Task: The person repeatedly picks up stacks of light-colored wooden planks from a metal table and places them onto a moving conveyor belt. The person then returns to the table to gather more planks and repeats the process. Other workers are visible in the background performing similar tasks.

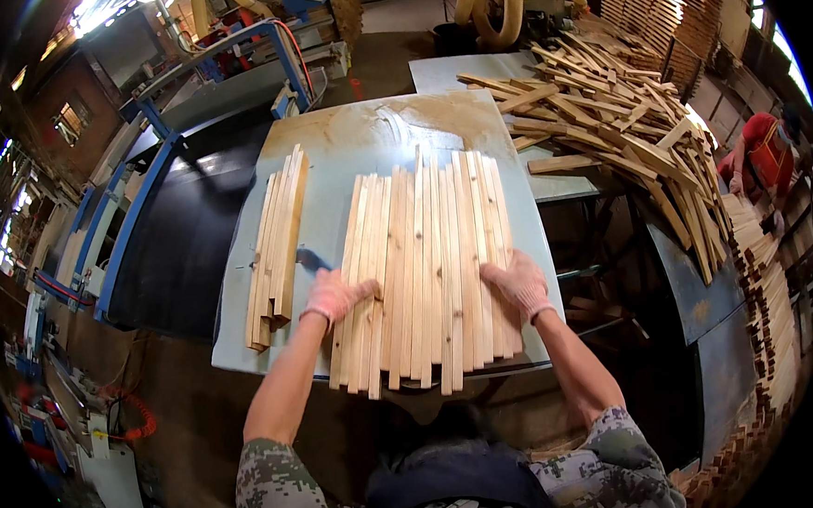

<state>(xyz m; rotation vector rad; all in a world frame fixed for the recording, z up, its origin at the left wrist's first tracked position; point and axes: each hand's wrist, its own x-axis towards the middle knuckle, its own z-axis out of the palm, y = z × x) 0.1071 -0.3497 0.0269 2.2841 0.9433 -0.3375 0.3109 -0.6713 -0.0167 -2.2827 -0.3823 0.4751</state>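
A wide row of pale wooden strips [426, 271] lies side by side on a metal-topped table [245, 357], with uneven ends toward me. My left hand [333, 294], in a pinkish work glove, grips the row's left edge, thumb over the top. At the right edge my right hand [520, 284], gloved alike, holds the strips with its thumb on top and its fingers down the side. Both hands' lower fingers are partly hidden. A smaller stack of strips [278, 248] lies to the left, apart from the row. Beside my left hand is a small dark blue thing [312, 260], too blurred to name.
A large heap of loose wooden pieces [622, 120] is piled at the back right. To the left stands a blue-framed machine with a black belt [182, 230]. A person in red [763, 153] is at the far right, beside long rows of strips [765, 297].
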